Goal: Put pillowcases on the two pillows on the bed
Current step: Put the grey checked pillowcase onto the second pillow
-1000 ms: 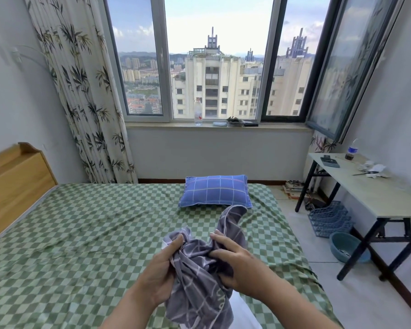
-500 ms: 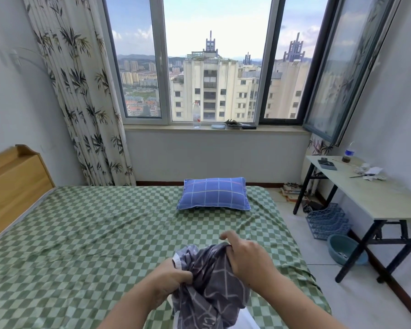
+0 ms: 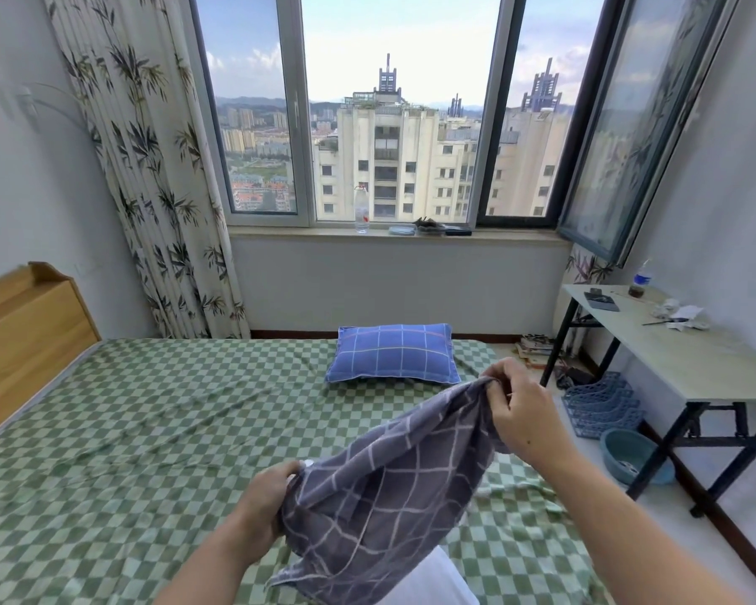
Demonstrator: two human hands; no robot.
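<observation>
Green-and-white checked sheeting covers the bed (image 3: 149,430), which fills most of the room below a wide window. Over the bed's near edge, a grey pillowcase (image 3: 385,486) with a pale grid pattern hangs stretched between two hands. At the cloth's lower corner the left hand (image 3: 267,499) has its grip curled round a bunched edge; the right hand (image 3: 522,412), higher and toward the desk side of the bed, pinches the opposite corner between thumb and fingertips. Under the cloth, at the bed's near edge, part of a white pillow (image 3: 428,578) shows. Toward the window side of the bed lies a blue pillow (image 3: 393,353) already in its checked case. Beside the bed stands a pale desk (image 3: 690,364) on black legs
</observation>
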